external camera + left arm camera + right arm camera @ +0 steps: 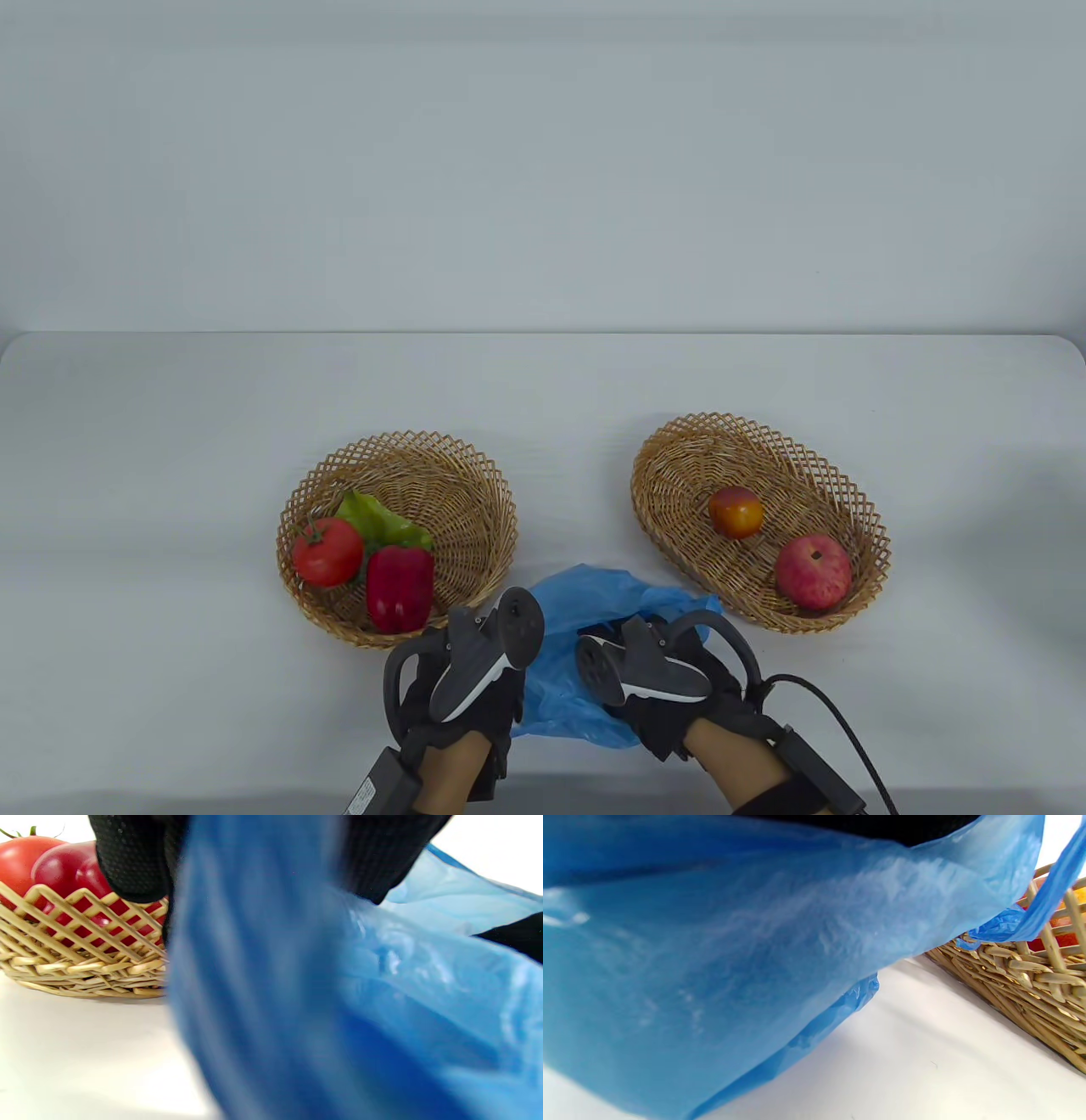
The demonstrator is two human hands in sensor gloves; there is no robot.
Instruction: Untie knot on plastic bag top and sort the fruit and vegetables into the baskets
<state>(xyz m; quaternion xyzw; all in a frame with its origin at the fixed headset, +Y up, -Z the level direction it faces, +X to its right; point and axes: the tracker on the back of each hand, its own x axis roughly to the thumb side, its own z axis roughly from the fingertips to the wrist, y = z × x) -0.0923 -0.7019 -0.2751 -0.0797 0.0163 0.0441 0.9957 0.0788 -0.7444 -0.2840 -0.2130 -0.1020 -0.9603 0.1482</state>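
from the table view, a round wicker basket point(462, 484) sits on the left of the white table point(170, 424) and holds a red tomato point(327, 551), a dark red bell pepper point(400, 587) and a green leafy vegetable point(373, 519), all crowded against its near-left side. an oval wicker basket point(679, 475) on the right holds a small orange-red fruit point(736, 512), perhaps a peach, and a red apple point(813, 572), lying near each other but apart. between the two baskets at the near edge lies a blue plastic bag point(585, 594), crumpled and flat-looking. the left hand point(462, 679) is at the bag's left edge and the right hand point(670, 688) lies over its right part; trackers hide the fingers here.

in the left wrist view, black gloved fingers point(131, 861) hang from the top edge with the blue film passing between them, so the left hand seems to be pinching the bag point(339, 1005), though the film is blurred. behind, the lattice rim of the round basket point(85, 942) shows the pepper point(63, 870) and the tomato point(17, 853) through it.

in the right wrist view, thin, translucent, wrinkled bag film point(712, 942) fills most of the frame and hangs close above the table point(903, 1052). a twisted strip of it runs over the rim of the oval basket point(1031, 984). only a dark sliver of glove shows at the top, and i cannot tell whether the right hand grips the film.
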